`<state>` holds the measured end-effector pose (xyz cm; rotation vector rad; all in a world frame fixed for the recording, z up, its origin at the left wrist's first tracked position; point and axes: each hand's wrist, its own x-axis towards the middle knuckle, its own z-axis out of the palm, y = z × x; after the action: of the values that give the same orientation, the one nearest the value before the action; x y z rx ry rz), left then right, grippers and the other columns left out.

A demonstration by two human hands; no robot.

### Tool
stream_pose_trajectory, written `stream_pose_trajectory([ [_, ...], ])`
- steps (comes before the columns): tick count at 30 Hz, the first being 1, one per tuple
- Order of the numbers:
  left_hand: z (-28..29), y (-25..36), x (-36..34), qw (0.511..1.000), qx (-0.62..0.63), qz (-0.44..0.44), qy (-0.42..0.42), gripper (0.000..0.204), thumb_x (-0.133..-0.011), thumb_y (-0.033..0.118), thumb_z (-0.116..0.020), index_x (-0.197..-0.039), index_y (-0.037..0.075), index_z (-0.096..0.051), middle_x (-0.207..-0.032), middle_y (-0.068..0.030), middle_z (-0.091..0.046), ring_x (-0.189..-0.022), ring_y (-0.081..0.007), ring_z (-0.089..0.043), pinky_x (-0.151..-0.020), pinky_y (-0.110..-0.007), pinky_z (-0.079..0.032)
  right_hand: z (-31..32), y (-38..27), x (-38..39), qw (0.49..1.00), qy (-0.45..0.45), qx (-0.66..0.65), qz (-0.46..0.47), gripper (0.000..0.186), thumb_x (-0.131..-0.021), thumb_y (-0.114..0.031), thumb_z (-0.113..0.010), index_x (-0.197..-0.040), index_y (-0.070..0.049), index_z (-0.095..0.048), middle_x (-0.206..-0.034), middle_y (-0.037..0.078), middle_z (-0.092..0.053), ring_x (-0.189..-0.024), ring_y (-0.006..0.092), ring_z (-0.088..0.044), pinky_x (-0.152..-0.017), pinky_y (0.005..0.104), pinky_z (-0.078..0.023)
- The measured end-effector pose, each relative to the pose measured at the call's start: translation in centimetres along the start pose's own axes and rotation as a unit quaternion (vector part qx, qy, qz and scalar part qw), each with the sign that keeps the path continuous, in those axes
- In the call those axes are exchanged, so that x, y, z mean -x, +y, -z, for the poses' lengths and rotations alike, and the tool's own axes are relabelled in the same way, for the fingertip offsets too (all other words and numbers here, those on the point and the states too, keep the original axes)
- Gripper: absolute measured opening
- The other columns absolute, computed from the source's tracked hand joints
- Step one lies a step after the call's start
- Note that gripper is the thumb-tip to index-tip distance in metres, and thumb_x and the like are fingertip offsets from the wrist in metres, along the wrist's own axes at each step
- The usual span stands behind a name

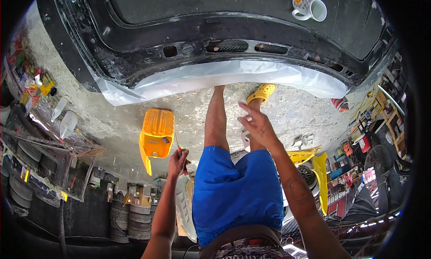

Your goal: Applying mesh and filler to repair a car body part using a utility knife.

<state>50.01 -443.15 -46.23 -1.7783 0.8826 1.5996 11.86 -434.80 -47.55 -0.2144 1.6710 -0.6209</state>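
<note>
My left hand (177, 164) is closed round the red and black handle of a screwdriver (181, 152), its thin shaft pointing away from me. It hangs to the left of my blue shorts, near an orange-yellow plastic container (158, 124) that lies on the floor. My right hand (259, 126) is held out in front of my right leg with its fingers apart and nothing in them. Ahead of both hands is a large black car panel (170, 34). A strip of whitish plastic sheeting (215, 73) runs along the panel's near edge. Neither hand touches the panel.
A white mug (310, 8) lies on its side on the black panel. Yellow body parts (319, 173) stand behind me on the right. Plastic bottles (68, 124) and stacked tyres (139, 218) are on the left. A pedestal fan (377, 162) is among clutter at right.
</note>
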Motion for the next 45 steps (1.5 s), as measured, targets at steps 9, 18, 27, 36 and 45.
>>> stream_pose_trajectory([
  [9,-1.2,7.6,-0.7,0.991,0.109,-0.071,0.035,0.028,-0.097,0.029,-0.067,-0.097,0.003,-0.057,-0.064,-0.0021,-0.057,-0.057,-0.0106,-0.057,-0.058,-0.026,-0.051,2.1,-3.7,-14.7,0.903,-0.032,0.338,0.264,0.076,-0.092,-0.015,-0.063,-0.157,-0.019,-0.024,-0.163,0.003,-0.025,-0.114,0.0352,-0.062,-0.09,0.0437,-0.056],
  [18,-2.6,5.7,-0.4,0.992,0.115,-0.045,0.017,0.031,-0.096,0.031,-0.068,-0.097,0.001,-0.058,-0.062,-0.0039,-0.058,-0.057,-0.0127,-0.061,-0.057,-0.026,-0.049,3.4,-5.3,-20.0,0.776,-0.079,0.587,0.217,0.082,-0.089,-0.031,-0.07,-0.156,-0.017,-0.025,-0.155,0.007,-0.041,-0.1,0.0344,-0.069,-0.08,0.0427,-0.058],
  [27,-3.2,6.2,0.1,0.988,0.119,-0.083,0.045,0.031,-0.097,0.032,-0.066,-0.099,0.002,-0.058,-0.062,-0.0039,-0.057,-0.055,-0.0119,-0.058,-0.057,-0.026,-0.049,3.9,-4.1,-18.9,0.752,-0.02,0.626,0.205,0.07,-0.093,-0.025,-0.066,-0.153,-0.013,-0.032,-0.15,0.009,-0.048,-0.09,0.0344,-0.071,-0.074,0.0413,-0.059],
  [36,-3.7,21.5,-6.3,0.942,-0.083,-0.32,0.057,0.039,-0.1,0.038,-0.06,-0.102,0.0,-0.054,-0.066,-0.0068,-0.049,-0.059,-0.0131,-0.04,-0.056,-0.03,-0.038,1.6,0.3,-9.6,0.949,0.091,0.199,0.225,0.042,-0.092,-0.016,-0.067,-0.133,-0.01,-0.059,-0.134,0.009,-0.059,-0.065,0.0164,-0.058,-0.07,0.0292,-0.051],
  [45,-4.9,26.7,-6.1,0.889,-0.16,-0.427,0.044,0.03,-0.097,0.027,-0.068,-0.106,-0.001,-0.059,-0.073,-0.0029,-0.054,-0.07,-0.0091,-0.047,-0.062,-0.025,-0.041,1.2,1.2,-8.0,0.995,0.02,-0.051,0.084,0.039,-0.093,-0.017,-0.068,-0.129,-0.003,-0.061,-0.123,0.008,-0.066,-0.077,0.0123,-0.061,-0.074,0.028,-0.054],
])
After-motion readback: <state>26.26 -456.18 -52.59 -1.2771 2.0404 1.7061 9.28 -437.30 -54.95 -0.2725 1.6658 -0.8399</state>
